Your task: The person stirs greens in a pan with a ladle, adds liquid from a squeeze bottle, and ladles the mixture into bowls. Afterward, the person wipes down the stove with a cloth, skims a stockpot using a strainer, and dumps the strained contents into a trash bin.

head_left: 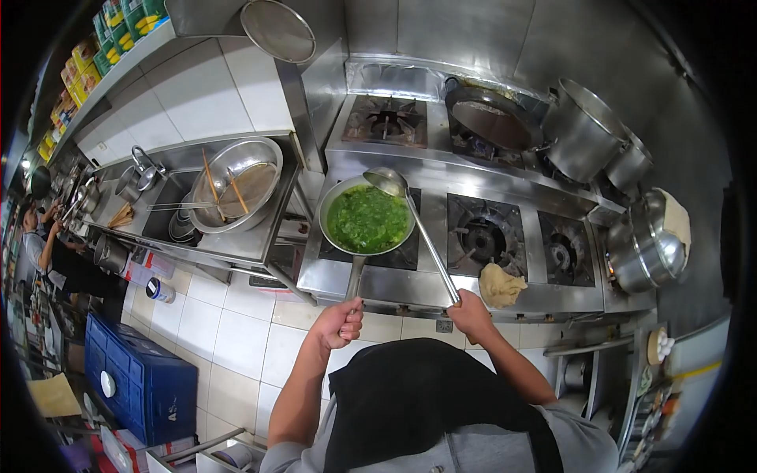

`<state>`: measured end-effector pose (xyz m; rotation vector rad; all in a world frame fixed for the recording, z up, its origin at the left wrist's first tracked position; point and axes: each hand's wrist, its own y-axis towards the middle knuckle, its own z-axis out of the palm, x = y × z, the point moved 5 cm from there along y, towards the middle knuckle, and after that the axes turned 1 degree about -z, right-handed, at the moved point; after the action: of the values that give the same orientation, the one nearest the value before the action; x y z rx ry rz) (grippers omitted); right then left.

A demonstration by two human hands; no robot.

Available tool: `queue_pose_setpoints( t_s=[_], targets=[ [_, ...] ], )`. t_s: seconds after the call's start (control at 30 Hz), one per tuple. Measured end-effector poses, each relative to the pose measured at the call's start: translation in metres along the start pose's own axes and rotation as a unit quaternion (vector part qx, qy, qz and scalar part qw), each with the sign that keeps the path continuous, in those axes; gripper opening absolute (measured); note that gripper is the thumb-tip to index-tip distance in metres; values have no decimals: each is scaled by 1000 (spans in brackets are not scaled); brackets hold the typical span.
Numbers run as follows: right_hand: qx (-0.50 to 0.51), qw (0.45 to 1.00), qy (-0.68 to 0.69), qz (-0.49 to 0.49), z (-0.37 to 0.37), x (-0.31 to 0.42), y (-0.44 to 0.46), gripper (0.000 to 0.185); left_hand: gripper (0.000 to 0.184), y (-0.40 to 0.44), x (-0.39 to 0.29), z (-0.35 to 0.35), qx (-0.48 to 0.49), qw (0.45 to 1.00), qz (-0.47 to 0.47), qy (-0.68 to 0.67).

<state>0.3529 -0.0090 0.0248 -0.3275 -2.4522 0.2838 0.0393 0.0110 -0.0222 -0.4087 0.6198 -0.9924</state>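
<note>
My left hand is closed around the handle of a pan that sits over the front left burner. Chopped leafy greens in bright green liquid fill the pan. In my right hand is the long handle of a metal ladle. The ladle's bowl rests over the pan's far rim, above the greens; whether it touches the rim I cannot tell. A crumpled beige cloth lies on the stove's front edge, close to my right hand.
A dark wok and tall pots stand on the back burners. Stacked steel pots are at the right. On the left counter sits a large steel bowl by a sink. A blue bin stands on the floor; another person works far left.
</note>
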Motion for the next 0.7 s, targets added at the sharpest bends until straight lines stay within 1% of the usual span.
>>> queue_pose_setpoints(
  t_s=[0.1, 0.17, 0.2, 0.3, 0.37, 0.47, 0.53, 0.6, 0.63, 0.7],
  targets=[
    [2, 1000, 2, 4, -5, 9, -4, 23, 24, -1, 0, -1, 0, 1000, -4, -2],
    [5, 999, 17, 29, -11, 15, -7, 23, 24, -1, -1, 0, -5, 1000, -1, 2],
    [4, 1000, 15, 27, -10, 12, -2, 23, 24, -2, -1, 0, -11, 1000, 0, 7],
    [-14, 999, -28, -10, -4, -5, 26, 23, 24, -2, -1, -2, -8, 1000, -2, 4],
    [-42, 995, -62, -65, -8, -1, 46, 23, 25, -2, -3, -3, -2, 1000, -1, 7],
    [-49, 989, -87, -105, -7, 6, 73, 23, 28, -4, -4, -3, 0, 1000, 1, 10],
    [-34, 987, -114, -111, -6, 12, 85, 23, 31, -4, -4, -2, 0, 1000, 5, 10],
    [-12, 979, -150, -135, -3, 19, 91, 23, 25, -2, -3, -3, 3, 1000, -1, 17],
    [-10, 978, -153, -139, -4, 21, 93, 23, 25, -3, -4, -4, 3, 1000, 3, 13],
    [-1, 959, -234, -159, -6, 19, 97, 23, 24, -2, -3, -3, 17, 1000, -2, 14]
  ],
)
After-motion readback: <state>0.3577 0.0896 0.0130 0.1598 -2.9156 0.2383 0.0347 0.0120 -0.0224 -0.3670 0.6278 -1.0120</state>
